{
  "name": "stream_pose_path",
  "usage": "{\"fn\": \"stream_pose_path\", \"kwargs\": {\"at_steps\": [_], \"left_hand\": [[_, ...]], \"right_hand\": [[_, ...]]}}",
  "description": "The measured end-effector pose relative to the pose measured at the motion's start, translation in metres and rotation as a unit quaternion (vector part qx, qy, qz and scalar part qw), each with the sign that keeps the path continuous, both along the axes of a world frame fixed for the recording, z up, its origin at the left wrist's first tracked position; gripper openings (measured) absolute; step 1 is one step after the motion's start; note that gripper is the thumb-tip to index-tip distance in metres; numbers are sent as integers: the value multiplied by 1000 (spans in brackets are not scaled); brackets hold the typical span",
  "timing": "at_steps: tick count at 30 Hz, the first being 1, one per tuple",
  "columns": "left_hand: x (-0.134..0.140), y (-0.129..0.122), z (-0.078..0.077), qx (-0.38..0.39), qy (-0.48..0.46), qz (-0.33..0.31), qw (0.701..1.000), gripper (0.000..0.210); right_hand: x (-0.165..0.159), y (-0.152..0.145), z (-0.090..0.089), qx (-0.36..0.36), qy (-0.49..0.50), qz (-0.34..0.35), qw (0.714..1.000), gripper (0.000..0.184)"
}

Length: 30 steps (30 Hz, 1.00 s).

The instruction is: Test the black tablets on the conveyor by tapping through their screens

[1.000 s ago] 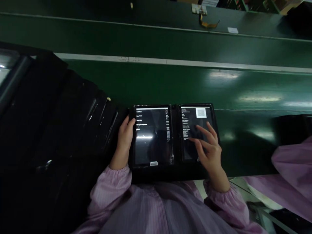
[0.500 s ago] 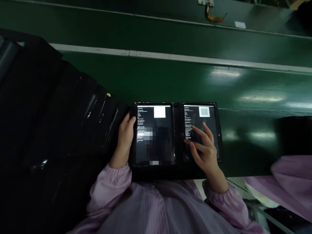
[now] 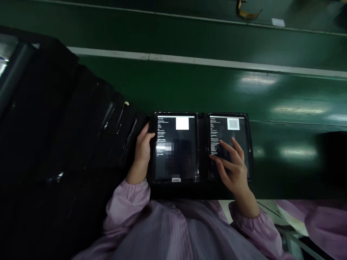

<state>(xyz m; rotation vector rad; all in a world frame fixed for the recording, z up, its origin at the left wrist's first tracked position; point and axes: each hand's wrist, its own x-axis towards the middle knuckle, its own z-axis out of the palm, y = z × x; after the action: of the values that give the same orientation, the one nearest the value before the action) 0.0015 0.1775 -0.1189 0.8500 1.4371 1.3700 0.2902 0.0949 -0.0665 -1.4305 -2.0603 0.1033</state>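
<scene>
Two tablets in dark frames lie side by side in front of me, their screens lit with white text and a pale square at the upper right. My left hand [image 3: 142,146] holds the left edge of the left tablet [image 3: 179,159], thumb on the rim and the other fingers partly hidden. Over the right tablet [image 3: 217,126], my right hand [image 3: 235,164] has its fingers spread. A fingertip is at the lower left of the text; I cannot tell whether it touches the glass.
Black cases or devices [image 3: 89,94] are stacked along the left. The green bench [image 3: 173,86] runs across, with a pale strip [image 3: 225,64] along it. At the far side lie a flex cable [image 3: 248,14] and a white label [image 3: 278,22]. A purple sleeve [image 3: 325,224] shows at right.
The whole view has shifted, so tablets and hands appear slightly farther right. Both hands keep their places at the tablets. The purple sleeve at the right edge has moved lower.
</scene>
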Motion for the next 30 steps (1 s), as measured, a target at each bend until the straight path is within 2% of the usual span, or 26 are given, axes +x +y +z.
{"fn": "stream_pose_path", "kwargs": {"at_steps": [3, 7, 13, 18, 22, 25, 28, 30], "left_hand": [[-3, 0, -1, 2, -6, 1, 1000, 50], [-4, 3, -3, -15, 16, 12, 1000, 52], [-1, 2, -1, -23, 28, -7, 999, 53], [2, 3, -4, -31, 63, -37, 997, 78], [4, 4, -4, -30, 36, -31, 998, 65], [4, 5, 1, -44, 51, -21, 997, 59], [2, 9, 11, -77, 127, -29, 988, 52], [1, 14, 19, -113, 202, -41, 972, 46]], "right_hand": [[-1, 2, -2, 0, -6, 1, 1000, 29], [5, 5, -1, 5, -26, -12, 1000, 29], [26, 8, 14, 30, -30, -94, 995, 29], [32, 27, 20, 38, -43, -143, 988, 29], [28, 50, 13, 16, -62, -131, 989, 32], [25, 63, 4, -5, -66, -122, 990, 33], [26, 69, -3, -1, -63, -122, 991, 34], [27, 69, -4, 6, -60, -119, 991, 35]]}}
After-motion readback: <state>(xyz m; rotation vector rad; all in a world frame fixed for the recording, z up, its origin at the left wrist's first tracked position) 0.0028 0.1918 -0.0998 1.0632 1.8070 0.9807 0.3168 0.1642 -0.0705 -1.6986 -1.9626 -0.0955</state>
